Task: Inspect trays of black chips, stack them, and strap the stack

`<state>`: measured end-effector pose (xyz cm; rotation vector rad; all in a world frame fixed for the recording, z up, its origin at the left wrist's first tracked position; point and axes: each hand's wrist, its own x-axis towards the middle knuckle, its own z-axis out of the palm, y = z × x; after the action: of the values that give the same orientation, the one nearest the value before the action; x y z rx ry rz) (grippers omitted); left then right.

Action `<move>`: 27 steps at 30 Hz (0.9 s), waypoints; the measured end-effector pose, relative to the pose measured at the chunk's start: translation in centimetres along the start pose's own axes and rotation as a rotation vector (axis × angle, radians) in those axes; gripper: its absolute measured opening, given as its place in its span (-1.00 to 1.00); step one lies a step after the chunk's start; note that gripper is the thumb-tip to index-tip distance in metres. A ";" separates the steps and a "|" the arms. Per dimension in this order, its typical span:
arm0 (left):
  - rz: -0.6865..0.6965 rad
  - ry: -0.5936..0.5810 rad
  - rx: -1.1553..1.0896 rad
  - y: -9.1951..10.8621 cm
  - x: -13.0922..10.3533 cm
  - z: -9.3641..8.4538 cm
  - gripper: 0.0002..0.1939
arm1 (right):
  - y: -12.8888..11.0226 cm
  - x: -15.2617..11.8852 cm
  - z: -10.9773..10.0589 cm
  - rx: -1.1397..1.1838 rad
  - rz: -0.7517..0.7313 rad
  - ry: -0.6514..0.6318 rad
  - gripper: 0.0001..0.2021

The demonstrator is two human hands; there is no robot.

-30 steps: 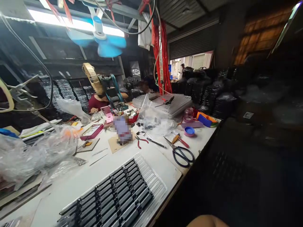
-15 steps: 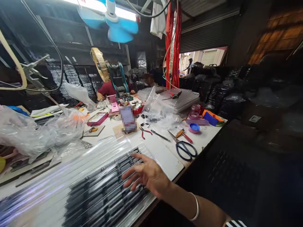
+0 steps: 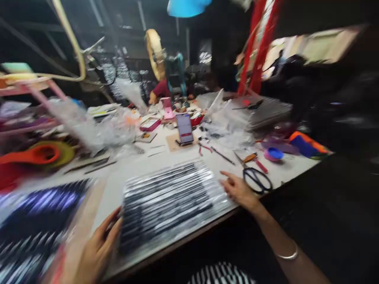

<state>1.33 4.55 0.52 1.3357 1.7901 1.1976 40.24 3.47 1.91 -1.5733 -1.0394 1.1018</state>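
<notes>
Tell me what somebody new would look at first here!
Probably the clear ribbed tray of dark strips on the white table, with the left hand at its left edge and the right hand by its right end. Next, perhaps, the bright red strands hanging at upper right.

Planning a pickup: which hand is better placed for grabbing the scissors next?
Right, probably: the right hand is close beside the scissors, while the left hand is at the left edge of the tray.
</notes>
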 end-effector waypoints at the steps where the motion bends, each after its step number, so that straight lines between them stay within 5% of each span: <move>1: -0.012 -0.048 0.034 -0.4 0.0 0.1 -0.35 | 0.5 0.2 -0.3 -0.044 -0.003 0.016 -0.37; 4: 0.075 -0.140 0.138 -1.1 0.7 0.7 -0.40 | 1.8 1.6 -0.6 -0.196 -0.052 0.007 -0.41; 11: 0.206 -0.162 0.505 0.5 1.3 2.7 -0.49 | 1.7 3.6 2.0 -0.951 -0.619 -0.084 -0.54; 15: 0.217 -0.195 0.672 0.8 0.9 3.1 -0.36 | 1.4 3.6 4.1 -1.195 -0.671 -0.163 -0.54; 18: 0.193 -0.220 0.433 0.4 1.4 2.7 -0.41 | 1.4 4.3 4.5 -1.065 -0.626 -0.228 -0.55; 22: 0.083 -0.171 -0.015 0.6 1.6 1.7 -0.49 | 0.8 5.3 3.6 -0.606 -0.577 -0.268 -0.59; 27: 0.126 -0.093 0.033 1.8 0.3 0.8 -0.54 | -1.0 3.5 2.4 -0.273 -0.455 -0.168 -0.65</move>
<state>2.63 5.20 1.87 1.5173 1.6888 1.1557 38.69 7.53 1.81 -1.3638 -1.6234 0.8088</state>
